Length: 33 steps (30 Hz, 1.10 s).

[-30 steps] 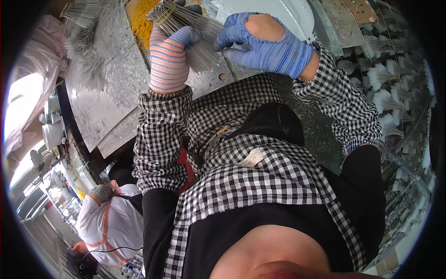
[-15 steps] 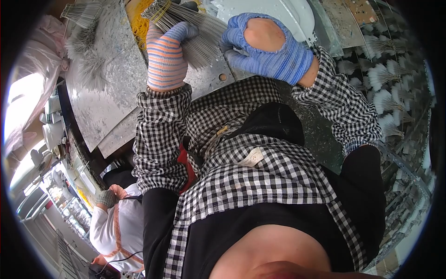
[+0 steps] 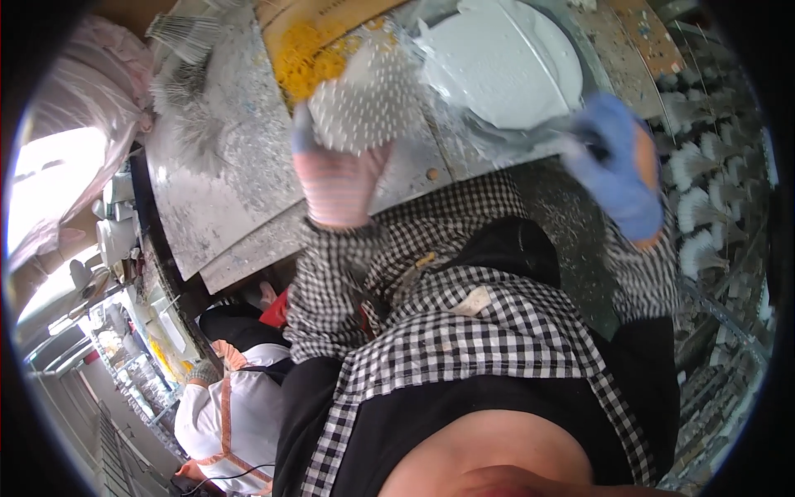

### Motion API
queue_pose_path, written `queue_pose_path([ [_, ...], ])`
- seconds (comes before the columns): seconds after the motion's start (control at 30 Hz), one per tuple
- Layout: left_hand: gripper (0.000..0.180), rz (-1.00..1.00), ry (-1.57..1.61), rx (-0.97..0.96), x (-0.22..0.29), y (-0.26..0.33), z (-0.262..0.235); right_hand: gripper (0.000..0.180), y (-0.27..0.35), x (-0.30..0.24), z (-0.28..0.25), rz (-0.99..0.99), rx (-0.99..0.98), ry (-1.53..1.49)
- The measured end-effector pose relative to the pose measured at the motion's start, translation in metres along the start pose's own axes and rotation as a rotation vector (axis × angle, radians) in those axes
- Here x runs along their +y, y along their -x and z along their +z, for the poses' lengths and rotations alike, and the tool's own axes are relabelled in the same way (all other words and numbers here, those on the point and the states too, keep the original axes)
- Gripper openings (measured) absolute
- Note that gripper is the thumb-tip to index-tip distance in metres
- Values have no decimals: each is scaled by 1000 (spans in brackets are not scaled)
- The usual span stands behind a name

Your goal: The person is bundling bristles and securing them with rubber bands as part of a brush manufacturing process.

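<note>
My left hand [image 3: 339, 178], in a striped pink and blue glove, is closed around a thick bundle of thin wire stems [image 3: 364, 103]. Many pale tips of the bundle face upward, and motion blurs it somewhat. Just beyond it lies a pile of yellow rubber bands [image 3: 308, 62]. My right hand [image 3: 617, 161], in a blue knitted glove with the back cut open, is apart from the bundle, right of a round dish of white paste [image 3: 505, 62]. Its fingers are smeared by motion, so whether they hold anything is unclear.
Grey metal sheets [image 3: 240, 199] cover the worktable. More wire bundles [image 3: 186, 41] lie at its far left. White-tufted bundles [image 3: 700, 199] fill a rack on the right. A co-worker in a white top [image 3: 211, 414] sits at lower left.
My right hand has moved right, away from the bundle, uncovering the white dish. My left hand has turned the bundle so that its tips face up. The view has shifted slightly.
</note>
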<state>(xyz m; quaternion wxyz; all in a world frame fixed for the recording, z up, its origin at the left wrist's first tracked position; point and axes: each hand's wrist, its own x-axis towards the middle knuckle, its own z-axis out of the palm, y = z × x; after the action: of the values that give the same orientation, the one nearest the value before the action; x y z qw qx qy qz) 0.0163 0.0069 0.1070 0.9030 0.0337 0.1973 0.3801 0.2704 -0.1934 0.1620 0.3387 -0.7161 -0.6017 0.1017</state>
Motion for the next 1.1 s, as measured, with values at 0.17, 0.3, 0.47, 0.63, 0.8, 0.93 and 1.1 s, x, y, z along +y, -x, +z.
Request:
queue_pose_path([
  [0.17, 40, -107, 191, -292, -37, 23, -40, 15, 86, 74, -51, 494, 162, 31],
  [0.3, 41, 127, -463, -7, -64, 19, -73, 19, 151, 138, -62, 744, -201, 521],
  [0.47, 46, 64, -151, 34, -67, 25, -89, 22, 188, 164, -57, 652, -216, 727],
  [0.63, 41, -37, 283, 7, -61, 29, -83, 23, 120, 113, -45, 442, -52, 543],
  [0.8, 57, 10, 158, 268, -47, 33, -67, 21, 32, 19, -15, 340, 27, 267],
  [0.93, 51, 19, -4, 143, -32, 32, -54, 21, -11, -29, 7, 145, -55, 50],
  [1.1, 62, 135, -301, 90, -29, 33, -43, 20, -48, -55, 30, -84, -179, -220],
])
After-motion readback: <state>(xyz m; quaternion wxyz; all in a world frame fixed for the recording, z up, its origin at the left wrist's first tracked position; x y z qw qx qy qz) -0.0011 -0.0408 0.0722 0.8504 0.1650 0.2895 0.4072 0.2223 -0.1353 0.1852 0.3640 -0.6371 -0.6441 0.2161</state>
